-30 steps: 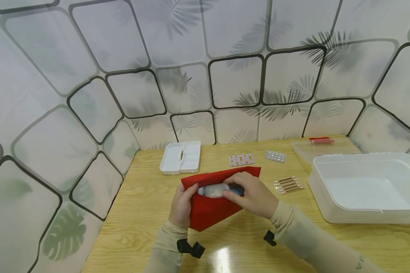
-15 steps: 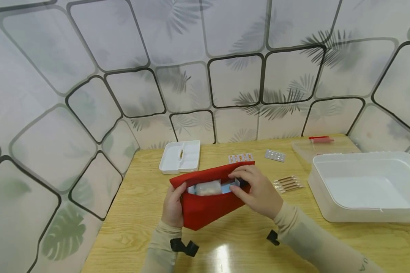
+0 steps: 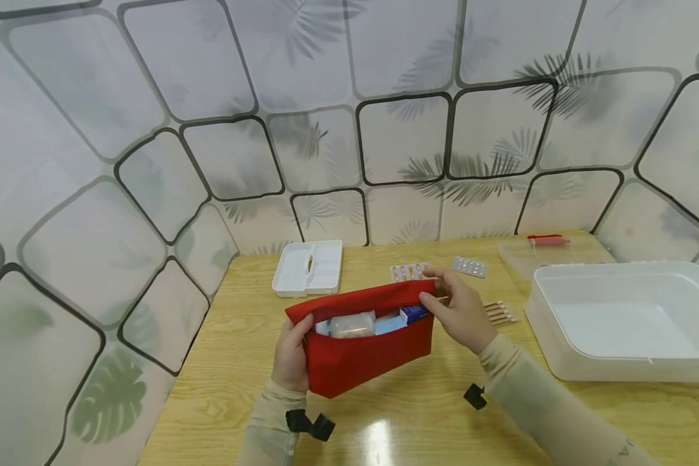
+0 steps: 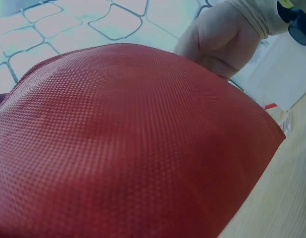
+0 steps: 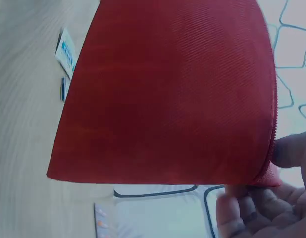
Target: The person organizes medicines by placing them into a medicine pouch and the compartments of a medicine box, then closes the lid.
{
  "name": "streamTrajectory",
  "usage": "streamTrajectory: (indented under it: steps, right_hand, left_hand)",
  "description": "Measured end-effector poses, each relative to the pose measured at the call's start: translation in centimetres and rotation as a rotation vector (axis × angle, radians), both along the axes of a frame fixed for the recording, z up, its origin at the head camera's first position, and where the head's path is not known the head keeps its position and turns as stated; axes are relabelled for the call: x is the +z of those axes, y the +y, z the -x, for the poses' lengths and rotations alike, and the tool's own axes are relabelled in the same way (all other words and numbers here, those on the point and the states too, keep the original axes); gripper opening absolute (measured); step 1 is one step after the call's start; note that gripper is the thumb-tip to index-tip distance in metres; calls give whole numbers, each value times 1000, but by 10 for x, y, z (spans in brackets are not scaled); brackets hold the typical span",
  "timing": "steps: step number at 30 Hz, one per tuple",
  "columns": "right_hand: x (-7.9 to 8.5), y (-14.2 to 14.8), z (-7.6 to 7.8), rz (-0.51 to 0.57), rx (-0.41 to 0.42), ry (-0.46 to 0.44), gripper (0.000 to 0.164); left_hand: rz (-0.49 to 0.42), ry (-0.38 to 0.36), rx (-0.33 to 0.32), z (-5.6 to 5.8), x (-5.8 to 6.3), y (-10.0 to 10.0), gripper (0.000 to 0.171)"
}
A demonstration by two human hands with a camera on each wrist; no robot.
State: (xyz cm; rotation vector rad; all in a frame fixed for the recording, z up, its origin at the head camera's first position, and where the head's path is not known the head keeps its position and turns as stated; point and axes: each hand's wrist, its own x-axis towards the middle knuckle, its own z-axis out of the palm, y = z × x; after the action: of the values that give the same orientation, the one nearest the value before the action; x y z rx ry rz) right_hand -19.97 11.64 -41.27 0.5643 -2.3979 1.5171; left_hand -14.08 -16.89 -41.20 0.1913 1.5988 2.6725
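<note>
A red zip pouch (image 3: 367,366) is held up over the table, its mouth gaping toward the head camera. My left hand (image 3: 291,355) grips its left end, thumb at the front of the mouth. At the upper right corner my right hand (image 3: 461,314) pinches the pouch; the right wrist view shows the thumb beside the zipper (image 5: 275,119) and fingers behind the corner. Inside lie a whitish wrapped roll (image 3: 352,325), a light blue packet (image 3: 389,325) and a dark blue box (image 3: 413,313). Red fabric (image 4: 133,139) fills most of the left wrist view.
Behind the pouch are a white compartment tray (image 3: 326,270), an orange capsule blister pack (image 3: 402,272) and a silver blister pack (image 3: 469,266). Cotton swabs (image 3: 501,314) lie right of my right hand. A large white bin (image 3: 617,369) stands at the right, a clear lid (image 3: 582,252) behind it.
My right hand has moved from the things in the pouch's mouth to its right corner. The pouch has shifted slightly left, and the dark blue box now shows.
</note>
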Motion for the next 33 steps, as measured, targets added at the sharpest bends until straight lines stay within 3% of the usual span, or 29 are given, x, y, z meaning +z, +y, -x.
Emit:
streamTrajectory:
  steps: [2, 5, 7, 10, 13, 14, 19, 23, 27, 33]
  right_hand:
    - [-1, 1, 0, 71, 38, -69, 26]
    - [-1, 3, -1, 185, 68, -158, 24]
    - [0, 4, -2, 249, 79, -203, 26]
    - [0, 7, -2, 291, 84, -236, 30]
    - [0, 8, -2, 301, 87, -257, 31]
    - [0, 8, -2, 305, 89, -264, 32]
    - [-1, 9, -2, 317, 94, -267, 28]
    - [-2, 8, -3, 315, 93, -253, 25]
    - [-4, 9, -4, 298, 96, -252, 26]
    - [-18, 21, 0, 119, 87, -229, 28]
  left_hand:
    - [44, -20, 31, 0, 0, 0, 21]
    - [184, -33, 141, 2, 0, -1, 19]
    - [337, 23, 227, 4, -1, -2, 21]
    - [554, 116, 340, 2, 11, 1, 23]
    - [672, 198, 383, 1, 18, 4, 25]
    - [681, 205, 381, 1, 18, 4, 25]
    - [620, 228, 292, 8, -3, -1, 28]
    - [566, 204, 228, 7, -4, 1, 30]
    - [515, 170, 212, 7, -6, 1, 30]
    - [513, 156, 215, 7, -6, -3, 31]
